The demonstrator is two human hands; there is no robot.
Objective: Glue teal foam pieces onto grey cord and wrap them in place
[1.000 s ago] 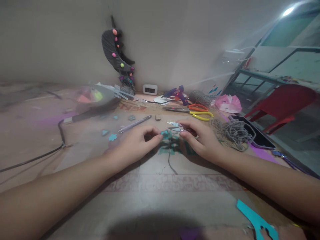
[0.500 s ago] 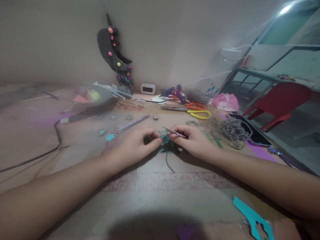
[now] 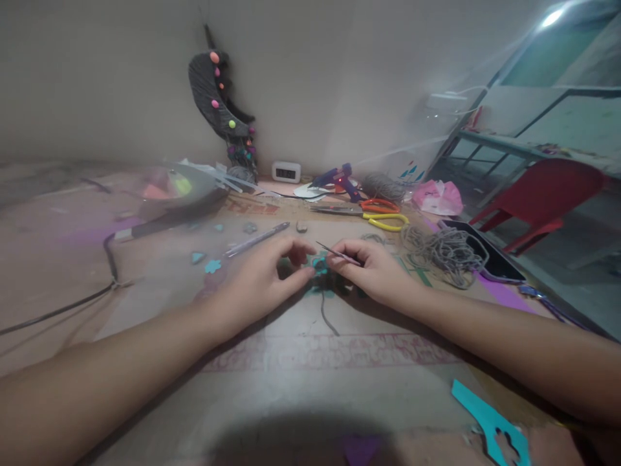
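A small teal flower cutout [image 3: 319, 264] with grey yarn on it is at the fingertips of my right hand [image 3: 371, 268]. This hand is closed, and a thin, dark pointed tool [image 3: 334, 251] sticks out of it to the left; its exact kind is unclear. Left of the flower, my left hand [image 3: 276, 272] has its thumb and forefinger apart, the thumb tip close to the flower's edge. Whether it touches cannot be made out. A grey yarn tail [image 3: 328, 315] hangs below the flower onto the work surface.
Behind the hands lie a pen [image 3: 257, 239], scissors [image 3: 383, 213], a glue gun [image 3: 337, 180] and a white clock [image 3: 286, 171]. Tangled grey yarn [image 3: 453, 249] partly covers a dark tray-like object [image 3: 499, 265] at right. A cut teal sheet [image 3: 495, 421] lies in front.
My left forefinger has lifted away from the thumb, uncovering more of the teal flower. My right hand and the pointed tool have stayed almost still.
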